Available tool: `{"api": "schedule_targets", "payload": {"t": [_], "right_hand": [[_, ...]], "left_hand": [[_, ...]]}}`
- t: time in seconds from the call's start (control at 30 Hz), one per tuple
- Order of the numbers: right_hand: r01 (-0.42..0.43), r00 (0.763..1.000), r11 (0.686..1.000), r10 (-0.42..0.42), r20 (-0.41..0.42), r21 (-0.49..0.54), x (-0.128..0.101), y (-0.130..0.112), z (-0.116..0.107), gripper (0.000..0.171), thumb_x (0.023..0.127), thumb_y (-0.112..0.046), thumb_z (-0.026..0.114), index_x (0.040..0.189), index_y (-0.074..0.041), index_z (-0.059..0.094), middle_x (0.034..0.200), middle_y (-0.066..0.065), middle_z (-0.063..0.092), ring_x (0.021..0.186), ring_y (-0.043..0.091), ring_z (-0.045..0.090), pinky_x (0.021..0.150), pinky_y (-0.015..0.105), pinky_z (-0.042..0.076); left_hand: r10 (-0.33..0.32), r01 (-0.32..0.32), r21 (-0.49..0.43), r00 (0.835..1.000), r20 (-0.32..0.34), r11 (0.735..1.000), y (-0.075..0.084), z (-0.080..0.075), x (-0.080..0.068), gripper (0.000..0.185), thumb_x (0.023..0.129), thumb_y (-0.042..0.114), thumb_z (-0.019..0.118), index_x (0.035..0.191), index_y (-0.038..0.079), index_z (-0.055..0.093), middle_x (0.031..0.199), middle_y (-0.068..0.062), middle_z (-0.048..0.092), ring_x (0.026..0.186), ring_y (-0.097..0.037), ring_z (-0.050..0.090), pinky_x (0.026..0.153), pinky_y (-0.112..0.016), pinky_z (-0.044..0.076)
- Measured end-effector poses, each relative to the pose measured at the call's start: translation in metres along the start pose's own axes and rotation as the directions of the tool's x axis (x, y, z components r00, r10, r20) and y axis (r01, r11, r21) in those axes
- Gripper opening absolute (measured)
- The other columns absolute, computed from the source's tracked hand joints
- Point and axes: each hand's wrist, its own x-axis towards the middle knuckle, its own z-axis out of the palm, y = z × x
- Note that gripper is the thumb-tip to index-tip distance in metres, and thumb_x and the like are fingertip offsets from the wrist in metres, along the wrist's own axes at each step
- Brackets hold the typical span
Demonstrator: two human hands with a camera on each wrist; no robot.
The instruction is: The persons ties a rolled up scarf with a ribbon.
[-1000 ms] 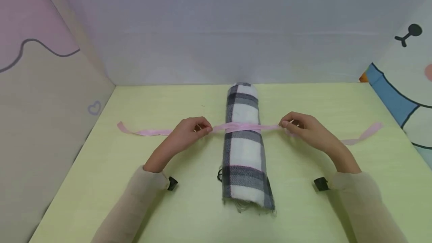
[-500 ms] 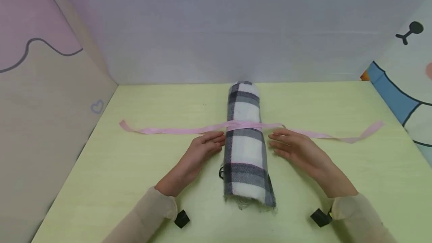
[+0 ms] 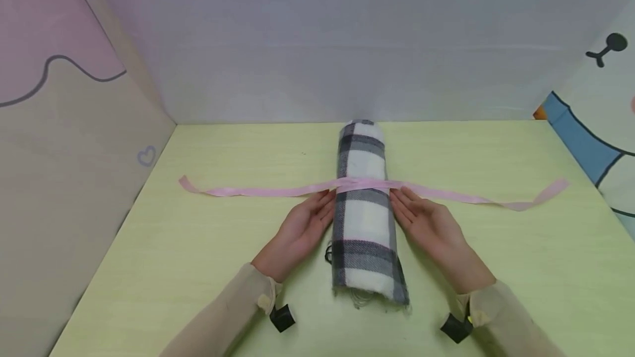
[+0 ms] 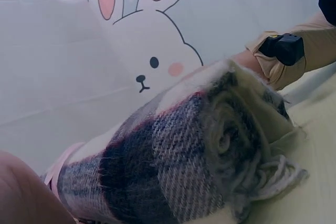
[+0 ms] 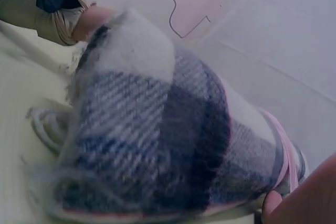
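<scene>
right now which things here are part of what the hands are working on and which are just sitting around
In hand:
- rolled plaid scarf, with the left hand and the right hand flat against its two sides
- pink ribbon crossed over the roll, its ends trailing on the table to both sides

Just there:
- yellow-green table
- cartoon-printed side panels
- plain back wall

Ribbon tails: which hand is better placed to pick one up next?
Neither clearly. The left hand and right hand lie flat against opposite sides of the rolled scarf, each just below its own tail of the pink ribbon.
</scene>
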Motion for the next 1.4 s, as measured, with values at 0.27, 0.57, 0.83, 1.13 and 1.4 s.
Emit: {"api": "schedule_targets", "payload": {"t": [0.27, 0.57, 0.83, 1.13, 1.4], "right_hand": [[0.006, 0.997, 0.996, -0.013, -0.080, -0.085, 0.005, 0.014, 0.010, 0.059, 0.115, -0.014, 0.019, 0.168, -0.017, -0.007, 0.178, -0.003, -0.006, 0.164, 0.011, 0.000, 0.131, 0.023, 0.009], [0.036, 0.990, 0.983, -0.060, -0.128, -0.178, -0.008, 0.025, 0.019, 0.062, 0.112, -0.005, 0.017, 0.168, -0.013, -0.008, 0.178, 0.002, -0.005, 0.165, 0.015, 0.001, 0.131, 0.025, 0.010], [0.019, 0.998, 0.976, -0.033, -0.062, -0.219, -0.001, 0.023, 0.023, 0.064, 0.110, -0.003, 0.017, 0.166, -0.010, -0.012, 0.177, 0.005, -0.013, 0.164, 0.017, -0.008, 0.132, 0.028, 0.002], [0.039, 0.992, 0.968, -0.067, -0.105, -0.249, 0.007, 0.014, 0.021, 0.065, 0.111, -0.004, 0.017, 0.169, -0.022, -0.006, 0.178, -0.004, -0.002, 0.165, 0.018, 0.001, 0.133, 0.032, 0.001], [0.065, 0.982, 0.964, -0.108, -0.156, -0.256, 0.002, 0.006, 0.021, 0.060, 0.111, -0.006, 0.025, 0.164, -0.032, 0.017, 0.167, -0.006, 0.030, 0.117, 0.009, 0.052, 0.104, 0.024, 0.038]], "left_hand": [[0.070, -0.072, -0.017, 0.993, -0.099, 0.997, -0.005, 0.006, 0.013, 0.052, 0.112, 0.000, 0.024, 0.164, -0.004, 0.020, 0.171, -0.023, 0.022, 0.163, -0.033, 0.018, 0.133, -0.041, 0.016], [0.100, -0.120, -0.104, 0.978, -0.182, 0.987, -0.006, 0.005, 0.020, 0.050, 0.112, -0.001, 0.030, 0.163, 0.002, 0.029, 0.167, -0.022, 0.033, 0.158, -0.031, 0.032, 0.130, -0.039, 0.027], [0.092, -0.119, -0.153, 0.981, -0.172, 0.981, -0.004, 0.006, 0.022, 0.050, 0.112, 0.000, 0.030, 0.163, 0.002, 0.028, 0.168, -0.018, 0.034, 0.158, -0.029, 0.033, 0.129, -0.038, 0.028], [0.074, -0.111, -0.205, 0.981, -0.179, 0.972, -0.005, 0.005, 0.027, 0.049, 0.112, 0.001, 0.035, 0.161, 0.002, 0.032, 0.168, -0.016, 0.036, 0.157, -0.027, 0.035, 0.129, -0.036, 0.029], [0.101, -0.148, -0.256, 0.977, -0.189, 0.955, -0.004, 0.003, 0.031, 0.031, 0.111, 0.001, 0.041, 0.141, 0.006, 0.047, 0.135, -0.007, 0.062, 0.147, -0.026, 0.046, 0.125, -0.035, 0.036]]}}
